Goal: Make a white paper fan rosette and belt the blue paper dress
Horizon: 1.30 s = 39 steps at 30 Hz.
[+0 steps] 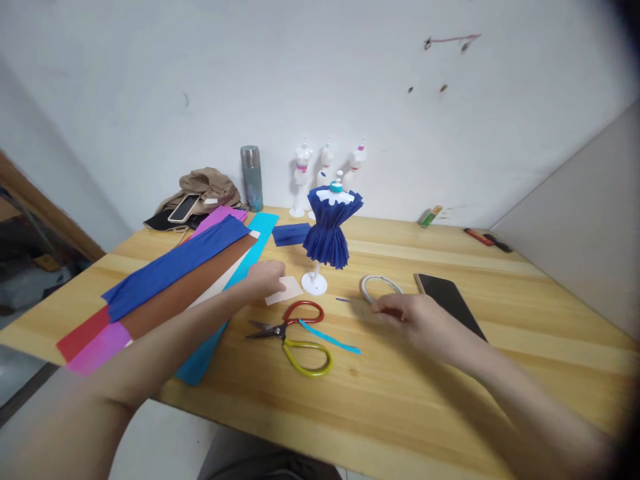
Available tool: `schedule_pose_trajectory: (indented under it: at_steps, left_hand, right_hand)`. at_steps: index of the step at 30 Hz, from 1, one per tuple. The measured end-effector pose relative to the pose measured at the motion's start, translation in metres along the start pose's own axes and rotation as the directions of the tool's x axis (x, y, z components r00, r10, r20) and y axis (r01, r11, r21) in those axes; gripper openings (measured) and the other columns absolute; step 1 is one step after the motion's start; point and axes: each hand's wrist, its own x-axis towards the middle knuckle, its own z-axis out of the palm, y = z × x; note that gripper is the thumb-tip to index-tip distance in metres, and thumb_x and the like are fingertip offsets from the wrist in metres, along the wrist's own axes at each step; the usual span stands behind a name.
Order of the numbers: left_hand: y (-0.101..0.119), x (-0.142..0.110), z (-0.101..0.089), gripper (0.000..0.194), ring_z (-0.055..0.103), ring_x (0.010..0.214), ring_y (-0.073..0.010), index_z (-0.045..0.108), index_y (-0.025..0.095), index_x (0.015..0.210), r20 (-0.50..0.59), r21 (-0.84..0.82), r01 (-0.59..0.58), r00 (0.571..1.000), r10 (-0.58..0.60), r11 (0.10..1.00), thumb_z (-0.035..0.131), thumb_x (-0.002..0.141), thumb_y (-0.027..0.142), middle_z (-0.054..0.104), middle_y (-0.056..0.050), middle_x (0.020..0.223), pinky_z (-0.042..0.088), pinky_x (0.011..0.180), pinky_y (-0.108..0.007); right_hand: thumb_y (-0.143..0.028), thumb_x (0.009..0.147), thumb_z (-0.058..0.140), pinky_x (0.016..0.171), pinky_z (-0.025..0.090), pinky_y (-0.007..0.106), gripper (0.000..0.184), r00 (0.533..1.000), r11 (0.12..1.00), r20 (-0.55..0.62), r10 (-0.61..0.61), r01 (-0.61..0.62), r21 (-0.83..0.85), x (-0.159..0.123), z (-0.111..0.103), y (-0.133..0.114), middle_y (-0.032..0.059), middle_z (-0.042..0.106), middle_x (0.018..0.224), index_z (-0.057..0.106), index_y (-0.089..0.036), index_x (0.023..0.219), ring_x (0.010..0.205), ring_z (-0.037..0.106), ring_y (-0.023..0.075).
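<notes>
The small pale sheet (286,292) lies on the tabletop (400,413) just left of the dress stand's round base, with the left hand (264,279) at its left edge; that grip has its fingers drawn together, though whether they pinch the sheet or only rest on it I cannot tell. The right hand (410,317) is at the near edge of the white ring (363,288), thumb and fingers nearly closed; its hold is unclear too. The scissors (278,331) lie slightly open between both arms, probably for easy reach, and the coloured sheets (185,267) sit to the left, likely leaving the middle free. The pale sheet looks thin, flat and roughly four-sided; the ring is slim and round. Beyond, the pleated blue dress (327,230) flares above and below a narrow waist.
</notes>
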Motion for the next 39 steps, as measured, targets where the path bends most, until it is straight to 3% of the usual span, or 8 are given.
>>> schedule_pose_trajectory:
  at_steps: [5,13,18,22,29,32,35,39]
  left_hand:
    - [0.007,-0.013,-0.011,0.011,0.060,0.084,-0.0216,0.063,0.018,0.083,-0.029,-0.021,0.022,0.999,-0.023,1.000,0.062,0.073,0.023,0.068,-0.006,0.091,0.037,0.062,-0.028]
    - [0.002,-0.027,-0.030,0.014,0.064,0.087,-0.0230,0.066,0.017,0.088,-0.068,-0.120,-0.048,0.997,0.040,0.992,0.059,0.076,0.021,0.071,-0.006,0.091,0.045,0.075,-0.029]
    - [0.001,-0.018,-0.028,0.018,0.067,0.086,-0.0244,0.071,0.014,0.088,-0.066,-0.145,0.022,0.997,-0.031,0.989,0.058,0.076,0.018,0.073,-0.008,0.090,0.048,0.075,-0.029]
    - [0.002,-0.015,-0.027,0.023,0.068,0.079,-0.0208,0.073,0.015,0.094,-0.040,-0.198,0.013,0.999,-0.021,0.980,0.059,0.076,0.020,0.074,-0.004,0.086,0.048,0.066,-0.026]
    - [0.005,-0.014,-0.018,0.050,0.057,0.120,-0.0331,0.060,0.015,0.133,-0.292,0.030,0.069,0.955,-0.058,0.997,0.055,0.083,0.012,0.064,-0.018,0.131,0.046,0.096,-0.041]
    - [0.014,-0.024,-0.014,0.038,0.056,0.118,-0.0333,0.065,0.015,0.124,-0.374,0.205,0.038,0.927,0.042,0.978,0.050,0.089,0.015,0.065,-0.017,0.126,0.045,0.093,-0.041]
    - [0.029,-0.041,-0.008,0.026,0.065,0.093,-0.0252,0.073,0.018,0.088,-0.172,0.135,-0.067,0.981,0.090,0.989,0.049,0.092,0.025,0.073,-0.010,0.094,0.046,0.075,-0.032]
    - [0.044,-0.060,0.002,0.018,0.066,0.084,-0.0230,0.073,0.018,0.081,0.015,0.045,-0.156,0.988,0.155,0.987,0.060,0.086,0.030,0.074,-0.007,0.086,0.041,0.068,-0.029]
  right_hand:
    - [-0.019,0.086,0.056,0.064,0.040,0.029,0.016,0.997,0.999,0.070,-0.033,0.032,0.017,0.036,0.002,-0.026,0.0052,0.068,0.075,0.069,-0.018,0.077,0.068,0.058,0.0176]
    - [-0.016,0.083,0.058,0.067,0.040,0.028,0.015,0.999,0.998,-0.031,0.006,-0.008,-0.058,0.042,0.012,0.018,0.0041,0.067,0.077,0.060,-0.019,0.068,0.071,0.058,0.0168]
    - [-0.027,0.082,0.062,0.058,0.035,0.027,0.008,0.960,0.963,-0.185,0.211,-0.237,-0.130,0.040,0.022,0.035,0.0041,0.069,0.079,0.065,-0.021,0.079,0.069,0.060,0.0182]
    - [-0.025,0.086,0.059,0.060,0.036,0.026,0.011,0.965,0.966,-0.212,0.152,-0.191,-0.176,0.041,0.030,0.038,0.0039,0.072,0.084,0.066,-0.021,0.080,0.073,0.062,0.0171]
    - [-0.026,0.094,0.052,0.061,0.033,0.028,0.022,0.939,0.945,-0.291,0.184,-0.250,-0.209,0.048,0.034,0.039,0.0113,0.074,0.101,0.070,-0.018,0.084,0.087,0.065,0.0227]
    - [-0.027,0.095,0.051,0.062,0.034,0.028,0.024,0.947,0.951,-0.279,0.158,-0.222,-0.215,0.047,0.036,0.041,0.0108,0.074,0.098,0.072,-0.018,0.086,0.085,0.065,0.0227]
    - [-0.029,0.096,0.051,0.064,0.037,0.027,0.025,0.962,0.963,-0.252,0.110,-0.166,-0.213,0.043,0.038,0.038,0.0085,0.073,0.093,0.073,-0.020,0.090,0.081,0.065,0.0208]
    - [-0.032,0.095,0.054,0.066,0.040,0.029,0.023,0.950,0.983,-0.314,0.000,-0.057,-0.174,0.032,0.039,0.017,0.0115,0.068,0.103,0.072,-0.019,0.097,0.082,0.064,0.0213]
